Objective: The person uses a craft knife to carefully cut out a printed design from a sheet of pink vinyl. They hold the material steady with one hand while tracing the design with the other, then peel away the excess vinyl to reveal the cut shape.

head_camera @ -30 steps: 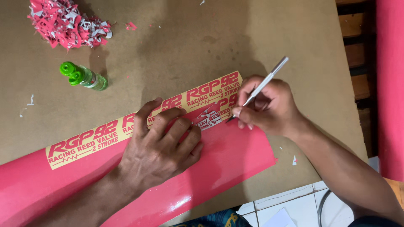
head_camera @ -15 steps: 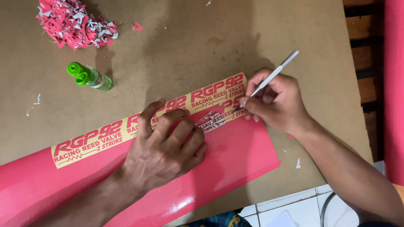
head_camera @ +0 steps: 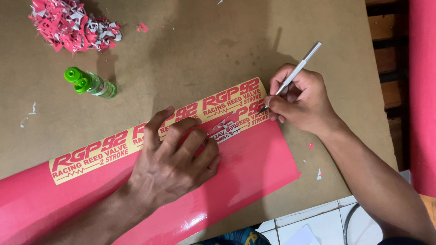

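Note:
A long red vinyl sheet [head_camera: 254,168] lies across the brown board, its upper strip [head_camera: 91,154] showing red lettering on pale yellow backing. My left hand [head_camera: 175,161] presses flat on the sheet, fingers spread over the lettering. A slim silver craft knife [head_camera: 295,70] is gripped like a pen in my right hand [head_camera: 299,102], its tip touching the sheet's upper right end. Between the hands a peeled piece of red vinyl [head_camera: 223,127] curls up, showing its white underside.
A pile of red and white vinyl scraps [head_camera: 72,22] lies at the far left. A small green-capped bottle [head_camera: 91,84] lies on its side below it. The brown board [head_camera: 204,45] ends at the right; white floor tiles [head_camera: 318,222] and a red roll [head_camera: 422,90] show beyond.
My right hand has moved the knife tip to the right and up along the sheet's lettering. The peeled vinyl piece has lifted further. My left hand has stayed in place.

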